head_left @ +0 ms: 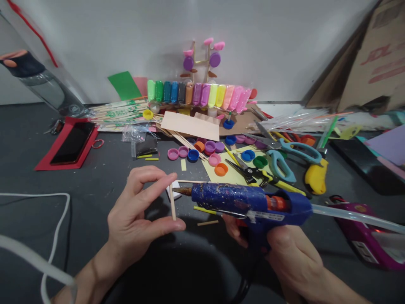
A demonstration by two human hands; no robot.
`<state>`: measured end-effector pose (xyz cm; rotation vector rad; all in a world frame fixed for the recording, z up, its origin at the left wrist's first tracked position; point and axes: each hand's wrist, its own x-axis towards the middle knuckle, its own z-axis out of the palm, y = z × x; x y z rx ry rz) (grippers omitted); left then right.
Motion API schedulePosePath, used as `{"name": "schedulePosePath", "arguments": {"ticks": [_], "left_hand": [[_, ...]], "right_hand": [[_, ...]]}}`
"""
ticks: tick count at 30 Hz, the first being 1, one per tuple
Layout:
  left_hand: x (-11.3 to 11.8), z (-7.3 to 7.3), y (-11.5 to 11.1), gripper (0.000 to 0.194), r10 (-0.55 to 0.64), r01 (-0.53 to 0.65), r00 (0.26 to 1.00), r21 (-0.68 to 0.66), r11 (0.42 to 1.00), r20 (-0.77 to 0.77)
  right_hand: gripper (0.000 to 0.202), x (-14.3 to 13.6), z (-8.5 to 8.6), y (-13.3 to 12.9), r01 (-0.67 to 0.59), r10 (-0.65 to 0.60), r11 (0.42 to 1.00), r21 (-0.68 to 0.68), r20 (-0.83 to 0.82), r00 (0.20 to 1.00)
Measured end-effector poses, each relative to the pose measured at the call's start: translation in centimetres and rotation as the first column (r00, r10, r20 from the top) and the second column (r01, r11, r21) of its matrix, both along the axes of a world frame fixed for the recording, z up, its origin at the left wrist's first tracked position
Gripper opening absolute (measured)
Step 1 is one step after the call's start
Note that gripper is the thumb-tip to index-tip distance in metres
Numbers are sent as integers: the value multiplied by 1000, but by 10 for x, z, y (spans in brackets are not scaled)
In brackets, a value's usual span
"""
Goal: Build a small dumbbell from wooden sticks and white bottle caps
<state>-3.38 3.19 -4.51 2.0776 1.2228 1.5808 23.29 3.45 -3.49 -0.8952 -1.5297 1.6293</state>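
Note:
Between the thumb and index finger of my left hand [136,211], a short wooden stick [173,204] is pinched by its two ends, standing nearly upright. My right hand [289,249] grips a blue hot glue gun [234,198] by its handle. The brown nozzle points left, and its tip is at the stick, touching or very close. A clear glue stick [354,217] runs out of the back of the gun. Behind the stick lies a small white piece [179,195], partly hidden by the nozzle and fingers. A short wooden piece [208,223] lies on the table below the gun.
Bottle caps [221,169], black-and-yellow pliers [253,172] and blue-handled scissors [300,151] lie beyond the gun. Clay packets [198,93] line the wall. A phone [72,142] and water bottle [47,84] are left, a purple device [363,236] right. White cable [57,236] loops at front left.

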Motion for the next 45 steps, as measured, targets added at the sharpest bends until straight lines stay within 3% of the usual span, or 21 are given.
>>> {"name": "schedulePosePath", "arguments": {"ticks": [32,45], "left_hand": [[0,0,0,63,-20,20,999,-4,1000,45],[-1,-1,1,63,12,-11,998,-8,1000,56]], "right_hand": [[57,-5,8,2,10,-11,1000,21,38,999],[48,-6,5,2,-11,10,999,42,25,1000]]}}
